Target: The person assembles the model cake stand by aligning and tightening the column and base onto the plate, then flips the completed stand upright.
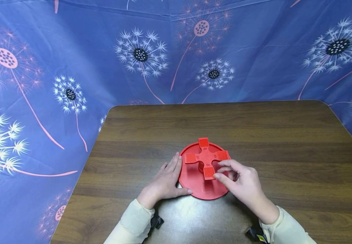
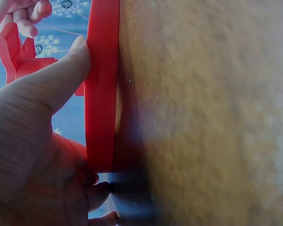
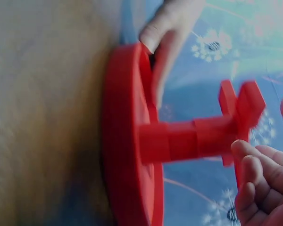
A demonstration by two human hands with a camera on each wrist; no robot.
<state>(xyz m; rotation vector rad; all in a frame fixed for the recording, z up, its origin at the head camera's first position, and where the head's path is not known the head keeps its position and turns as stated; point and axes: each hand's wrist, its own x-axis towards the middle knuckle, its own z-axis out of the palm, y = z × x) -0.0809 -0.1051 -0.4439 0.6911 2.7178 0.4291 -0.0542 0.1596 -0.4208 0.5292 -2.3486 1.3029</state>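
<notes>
A round red base (image 1: 206, 191) with a raised rim lies on the table. From its middle rises a red post (image 3: 179, 139), topped by a red cross-shaped piece (image 1: 205, 156) with small numbers on its arms. My left hand (image 1: 166, 179) rests at the base's left edge, fingers straight along the rim and thumb stretched over the front edge. My right hand (image 1: 244, 181) is at the front right of the cross. Its thumb tip is right at the front arm's end, and its loosely bent fingers are near the right arm.
The wood-grain table (image 1: 285, 152) extends around the base. A blue cloth with dandelion prints (image 1: 255, 51) hangs behind it and at both sides. Dark wrist straps (image 1: 157, 222) show at both sleeve cuffs.
</notes>
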